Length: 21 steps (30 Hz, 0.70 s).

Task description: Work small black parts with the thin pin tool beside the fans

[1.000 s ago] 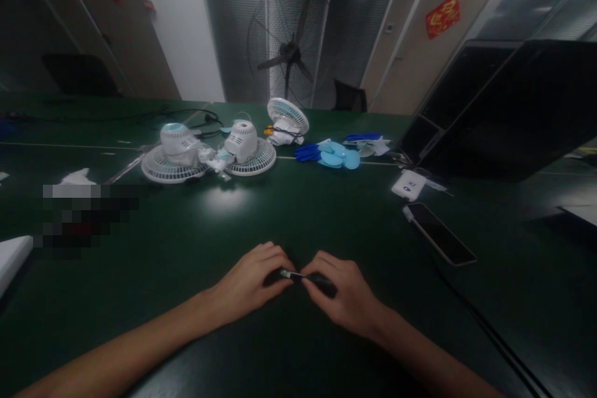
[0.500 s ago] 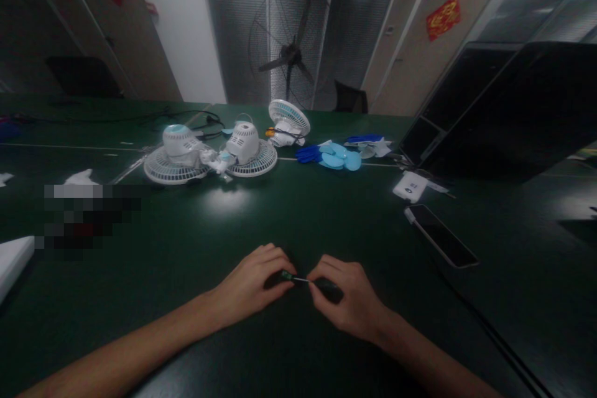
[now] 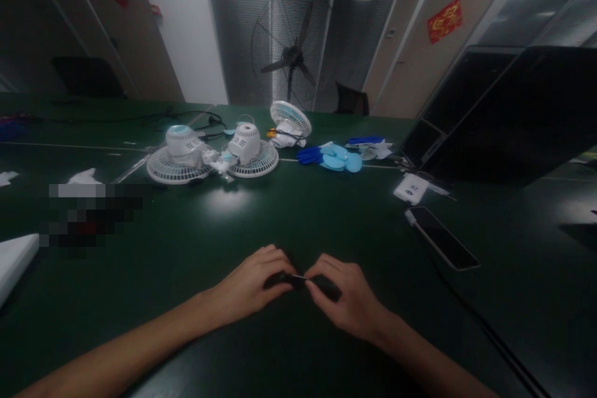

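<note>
While left fingers (image 3: 280,266) pinch a small dark part (image 3: 282,277), right fingers (image 3: 323,268) grip a dark-handled tool (image 3: 329,287) | white box (image 3: 410,188): marking illegible

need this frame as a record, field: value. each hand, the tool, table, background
left hand: left hand pinching a small dark piece, mostly hidden by fingers
right hand: right hand gripping a dark-handled tool
tool pose: thin metal shaft pointing toward the left hand; tip contact unclear
surface: green table
table, robot-free right side: phone, white box
table, far side: three small fans, light-blue blades
background: large standing fan
</note>
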Each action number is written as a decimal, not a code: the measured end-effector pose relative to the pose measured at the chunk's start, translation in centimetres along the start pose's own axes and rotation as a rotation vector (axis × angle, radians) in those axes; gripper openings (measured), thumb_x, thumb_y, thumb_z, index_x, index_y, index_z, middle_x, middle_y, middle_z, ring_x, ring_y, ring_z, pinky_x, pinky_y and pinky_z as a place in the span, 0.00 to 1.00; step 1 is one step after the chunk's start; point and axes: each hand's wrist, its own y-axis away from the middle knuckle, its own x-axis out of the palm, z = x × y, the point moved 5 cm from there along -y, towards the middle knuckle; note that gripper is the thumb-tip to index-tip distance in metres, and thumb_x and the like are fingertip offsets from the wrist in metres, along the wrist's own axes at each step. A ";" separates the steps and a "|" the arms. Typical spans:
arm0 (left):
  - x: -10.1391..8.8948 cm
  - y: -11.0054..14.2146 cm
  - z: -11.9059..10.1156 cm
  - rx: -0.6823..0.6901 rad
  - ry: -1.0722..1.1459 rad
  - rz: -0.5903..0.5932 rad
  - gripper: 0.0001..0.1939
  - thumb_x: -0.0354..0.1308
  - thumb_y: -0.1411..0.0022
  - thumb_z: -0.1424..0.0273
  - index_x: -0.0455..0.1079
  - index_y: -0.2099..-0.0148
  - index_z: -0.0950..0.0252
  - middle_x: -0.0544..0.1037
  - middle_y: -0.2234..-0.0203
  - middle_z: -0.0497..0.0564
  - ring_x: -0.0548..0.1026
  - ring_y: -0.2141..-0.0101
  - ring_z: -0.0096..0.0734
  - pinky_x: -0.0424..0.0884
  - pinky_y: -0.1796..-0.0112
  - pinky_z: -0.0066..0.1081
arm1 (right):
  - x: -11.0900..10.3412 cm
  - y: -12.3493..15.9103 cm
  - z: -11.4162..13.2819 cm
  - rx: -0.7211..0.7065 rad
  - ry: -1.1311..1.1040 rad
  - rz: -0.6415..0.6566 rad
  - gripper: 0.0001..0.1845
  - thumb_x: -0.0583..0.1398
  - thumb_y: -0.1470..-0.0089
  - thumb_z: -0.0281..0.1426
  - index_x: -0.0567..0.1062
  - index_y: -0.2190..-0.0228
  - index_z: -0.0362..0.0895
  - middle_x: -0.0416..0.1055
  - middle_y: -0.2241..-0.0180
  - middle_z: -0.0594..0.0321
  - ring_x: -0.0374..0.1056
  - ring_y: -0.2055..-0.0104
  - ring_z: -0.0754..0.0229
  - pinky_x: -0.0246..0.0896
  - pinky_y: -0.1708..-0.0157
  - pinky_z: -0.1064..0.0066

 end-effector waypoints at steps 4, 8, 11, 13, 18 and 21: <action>-0.8 0.3 0.6 0.027 0.052 0.039 0.14 0.52 0.24 0.72 0.74 0.42 0.58 0.76 0.51 0.54 0.74 0.50 0.37 0.72 0.48 0.37 | -0.7 0.3 -0.6 0.019 -0.051 -0.061 0.06 0.59 0.34 0.30 0.77 0.59 0.45 0.75 0.63 0.61 0.72 0.64 0.59 0.64 0.65 0.67; -4.6 0.8 5.5 -0.043 -0.073 -0.062 0.17 0.49 0.23 0.69 0.73 0.39 0.57 0.76 0.49 0.56 0.74 0.48 0.40 0.72 0.47 0.41 | -0.9 0.5 -1.2 0.044 -0.087 -0.076 0.06 0.59 0.33 0.31 0.77 0.59 0.45 0.75 0.62 0.61 0.72 0.63 0.58 0.66 0.63 0.67; -10.0 2.6 11.1 -0.255 -0.218 -0.208 0.18 0.50 0.25 0.63 0.76 0.41 0.59 0.76 0.49 0.57 0.76 0.50 0.45 0.73 0.48 0.43 | -0.9 0.5 -1.3 0.051 -0.110 -0.062 0.07 0.59 0.32 0.31 0.77 0.59 0.45 0.75 0.62 0.60 0.72 0.63 0.58 0.66 0.64 0.67; -13.8 4.6 14.4 -0.400 -0.325 -0.332 0.21 0.52 0.28 0.58 0.76 0.41 0.59 0.77 0.50 0.57 0.77 0.53 0.47 0.74 0.52 0.42 | -0.9 0.4 -1.2 0.055 -0.118 -0.061 0.07 0.59 0.32 0.32 0.77 0.59 0.45 0.75 0.63 0.61 0.71 0.63 0.59 0.66 0.64 0.67; -18.4 8.5 18.3 -0.528 -0.450 -0.475 0.30 0.52 0.31 0.50 0.76 0.39 0.63 0.79 0.52 0.59 0.78 0.57 0.48 0.73 0.54 0.41 | -1.0 0.4 -1.0 0.045 -0.147 -0.054 0.07 0.59 0.32 0.32 0.77 0.59 0.45 0.74 0.63 0.61 0.71 0.63 0.59 0.66 0.64 0.68; -18.5 8.9 18.8 -0.518 -0.475 -0.466 0.31 0.50 0.30 0.49 0.76 0.39 0.65 0.79 0.52 0.60 0.78 0.58 0.49 0.73 0.55 0.42 | -0.9 0.5 -1.2 0.052 -0.144 -0.047 0.07 0.58 0.31 0.32 0.77 0.59 0.45 0.74 0.62 0.61 0.71 0.63 0.59 0.66 0.63 0.67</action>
